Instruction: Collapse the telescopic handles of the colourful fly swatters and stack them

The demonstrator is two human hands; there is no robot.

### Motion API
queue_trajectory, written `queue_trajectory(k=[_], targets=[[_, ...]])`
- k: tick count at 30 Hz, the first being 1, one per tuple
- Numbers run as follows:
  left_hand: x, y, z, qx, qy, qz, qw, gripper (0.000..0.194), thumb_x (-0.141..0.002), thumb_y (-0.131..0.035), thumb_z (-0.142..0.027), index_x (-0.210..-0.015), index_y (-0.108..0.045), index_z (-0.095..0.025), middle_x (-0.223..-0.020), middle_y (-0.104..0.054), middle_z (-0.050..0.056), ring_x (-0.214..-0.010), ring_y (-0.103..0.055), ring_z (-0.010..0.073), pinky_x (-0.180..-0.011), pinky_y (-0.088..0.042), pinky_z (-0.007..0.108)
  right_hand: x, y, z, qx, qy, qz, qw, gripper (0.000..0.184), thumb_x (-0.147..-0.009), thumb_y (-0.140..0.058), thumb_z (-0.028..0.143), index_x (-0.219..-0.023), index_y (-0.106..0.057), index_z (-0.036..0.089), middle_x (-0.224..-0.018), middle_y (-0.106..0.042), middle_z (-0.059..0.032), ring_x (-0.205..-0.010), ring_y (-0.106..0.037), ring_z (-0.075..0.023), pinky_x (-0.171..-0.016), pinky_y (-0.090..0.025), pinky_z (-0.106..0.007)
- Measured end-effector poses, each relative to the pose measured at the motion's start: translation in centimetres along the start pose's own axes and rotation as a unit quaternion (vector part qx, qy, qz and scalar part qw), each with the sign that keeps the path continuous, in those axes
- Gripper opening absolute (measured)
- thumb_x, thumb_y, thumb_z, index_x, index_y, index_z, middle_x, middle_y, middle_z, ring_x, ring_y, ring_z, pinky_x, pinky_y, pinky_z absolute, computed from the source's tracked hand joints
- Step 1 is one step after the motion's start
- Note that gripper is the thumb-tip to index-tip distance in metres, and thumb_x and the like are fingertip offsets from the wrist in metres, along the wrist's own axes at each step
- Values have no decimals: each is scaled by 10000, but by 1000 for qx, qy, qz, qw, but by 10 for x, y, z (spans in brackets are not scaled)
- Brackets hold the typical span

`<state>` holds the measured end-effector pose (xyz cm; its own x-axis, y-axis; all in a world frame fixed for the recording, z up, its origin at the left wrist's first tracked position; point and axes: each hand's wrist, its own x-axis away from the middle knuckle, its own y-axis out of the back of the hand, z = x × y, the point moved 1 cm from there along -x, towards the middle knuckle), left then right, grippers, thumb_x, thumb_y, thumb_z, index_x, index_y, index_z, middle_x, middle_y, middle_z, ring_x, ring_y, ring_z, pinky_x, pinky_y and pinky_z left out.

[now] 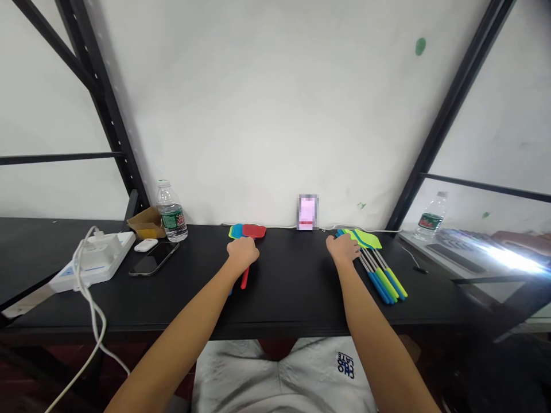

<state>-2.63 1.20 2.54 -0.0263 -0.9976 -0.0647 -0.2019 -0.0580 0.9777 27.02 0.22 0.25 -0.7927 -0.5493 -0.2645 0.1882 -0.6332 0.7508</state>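
Observation:
My left hand (pixel 242 253) is closed over a red spatula-like tool; its flat red head (pixel 253 230) shows beyond the knuckles and its red handle (pixel 245 279) below. Next to that head lie a blue head (pixel 237 231) and a yellow-green edge, mostly covered. At the right, my right hand (pixel 343 249) rests with fingers apart at the heads of a bundle of similar tools. These have yellow-green heads (pixel 368 239), thin metal shafts, and blue and yellow-green handles (pixel 386 283) pointing towards me. What lies under my right fingers is hidden.
On the black table (pixel 293 287), a lit phone (pixel 307 213) leans against the wall. To the left are a water bottle (pixel 172 213), a cardboard box (pixel 147 223), a white case (pixel 146 245), a dark phone (pixel 154 259) and a power strip (pixel 97 261) with cables. Another bottle (pixel 430 217) stands right.

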Motion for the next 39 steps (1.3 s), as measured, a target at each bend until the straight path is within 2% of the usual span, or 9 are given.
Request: queue_trajectory(k=[10, 22, 27, 33, 39], targets=[[-3, -3, 0, -48, 26, -3, 998, 351, -768, -586, -315, -1076, -682, -177, -1109, -671, 183, -1069, -628, 313, -840, -489, 381, -6, -1, -6, 18, -32, 28, 999, 563, -793, -522, 377, -1236, -504, 30, -1275, -479, -319, -1213, -445, -438, -966, -314, -536], [-3, -2, 3, -78, 14, 9, 997, 355, -742, -610, -272, -1072, -690, -168, -1109, -673, 189, -1056, -635, 305, -819, -490, 365, -7, -10, -9, 55, -17, 12, 998, 564, -794, -527, 379, -1222, -524, 11, -1263, -492, -314, -1211, -445, -424, -978, -319, -506], [-5, -2, 4, -70, 16, 9, 997, 333, -745, -613, -275, -1051, -696, -174, -1095, -679, 189, -1062, -634, 307, -826, -490, 370, -8, -10, -9, 58, -16, 23, 998, 563, -799, -533, 380, -1235, -512, 24, -1260, -489, -305, -1204, -452, -419, -967, -334, -512], [-7, -1, 5, -69, 19, 14, 997, 325, -754, -626, -294, -1047, -701, -175, -1099, -677, 199, -1063, -637, 314, -834, -493, 376, -6, -6, -9, 68, -6, 50, 996, 554, -767, -589, 325, -1242, -504, 53, -1274, -471, -275, -1202, -459, -387, -962, -367, -469], [-6, 2, 5, -71, 20, 19, 997, 350, -758, -636, -292, -1085, -691, -179, -1128, -668, 203, -1077, -632, 321, -844, -494, 382, -8, -7, -10, 75, -2, 50, 996, 514, -789, -594, 307, -1237, -504, 72, -1266, -481, -274, -1200, -475, -368, -949, -393, -448]])
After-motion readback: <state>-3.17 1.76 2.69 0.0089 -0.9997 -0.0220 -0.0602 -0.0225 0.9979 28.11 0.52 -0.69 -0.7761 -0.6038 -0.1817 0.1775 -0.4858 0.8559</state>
